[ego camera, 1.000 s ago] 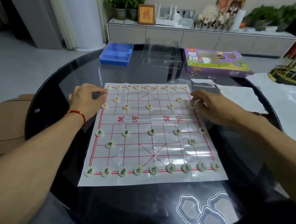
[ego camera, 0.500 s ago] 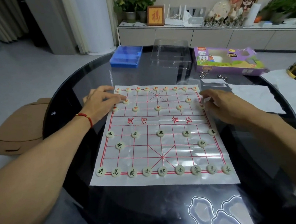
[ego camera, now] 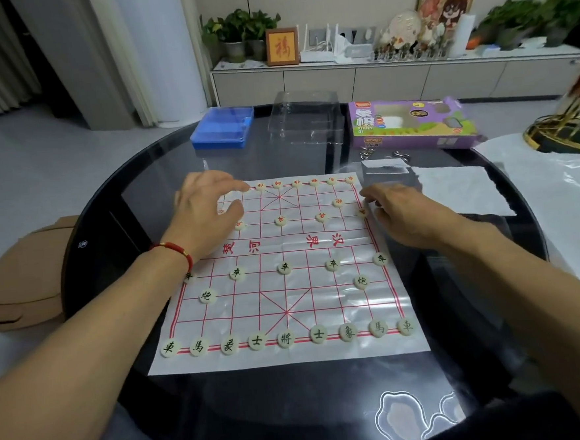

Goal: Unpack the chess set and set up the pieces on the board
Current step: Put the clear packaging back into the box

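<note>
A round dark glass table (ego camera: pixel 116 211) is seen from above, and a white paper board (ego camera: pixel 291 353) with red grid lines is laid flat on the middle of it. At the far edge of the table a purple chess box (ego camera: pixel 409 125) is placed on the right, a clear plastic tray (ego camera: pixel 305 115) stands in the middle and a blue plastic case (ego camera: pixel 222 128) lies on the left. A sheet of white paper (ego camera: pixel 465 193) is spread just beside the right edge of the board.

The left hand (ego camera: pixel 206 215) is held over the far left corner of the board, with a red string bracelet (ego camera: pixel 174 252) around the wrist. Its fingers are loosely curved and the forefinger is stretched toward the far row; whether a piece is pinched under it cannot be told. The right hand (ego camera: pixel 404 211) is laid at the far right edge of the board, the fingertips being bent down beside a red-marked piece (ego camera: pixel 362 212); a real grip on it cannot be confirmed.

The black-marked pieces (ego camera: pixel 285 339) are lined in the near row, with two cannons and a row of five soldiers (ego camera: pixel 284 267) further in. The red-marked pieces (ego camera: pixel 295 184) are set along the far row, and some are hidden by the left hand.
</note>
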`<state>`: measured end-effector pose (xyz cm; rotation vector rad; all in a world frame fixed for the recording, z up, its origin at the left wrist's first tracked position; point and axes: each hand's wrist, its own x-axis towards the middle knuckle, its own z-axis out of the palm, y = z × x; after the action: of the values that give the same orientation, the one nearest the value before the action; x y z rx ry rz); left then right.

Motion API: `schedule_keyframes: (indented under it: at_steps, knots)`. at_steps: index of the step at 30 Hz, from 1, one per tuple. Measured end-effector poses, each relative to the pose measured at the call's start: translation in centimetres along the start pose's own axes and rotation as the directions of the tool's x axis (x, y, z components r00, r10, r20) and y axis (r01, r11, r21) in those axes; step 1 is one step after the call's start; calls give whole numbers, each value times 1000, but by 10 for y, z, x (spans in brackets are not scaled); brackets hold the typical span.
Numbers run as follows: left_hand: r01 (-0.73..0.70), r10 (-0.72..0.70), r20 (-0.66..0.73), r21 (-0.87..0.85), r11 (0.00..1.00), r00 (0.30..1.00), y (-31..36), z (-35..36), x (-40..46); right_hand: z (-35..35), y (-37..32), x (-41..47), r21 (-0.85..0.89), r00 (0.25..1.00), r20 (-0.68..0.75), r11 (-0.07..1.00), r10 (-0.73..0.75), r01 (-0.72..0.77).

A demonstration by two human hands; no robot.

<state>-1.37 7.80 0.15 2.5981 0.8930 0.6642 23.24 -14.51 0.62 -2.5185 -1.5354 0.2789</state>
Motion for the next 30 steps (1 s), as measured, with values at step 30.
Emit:
schedule_keyframes:
  at_steps: [30]
  knots:
    - [77, -105, 119, 217, 973, 987, 84, 75, 156, 7, 43, 51, -276, 965, -260, 960, -25, -50]
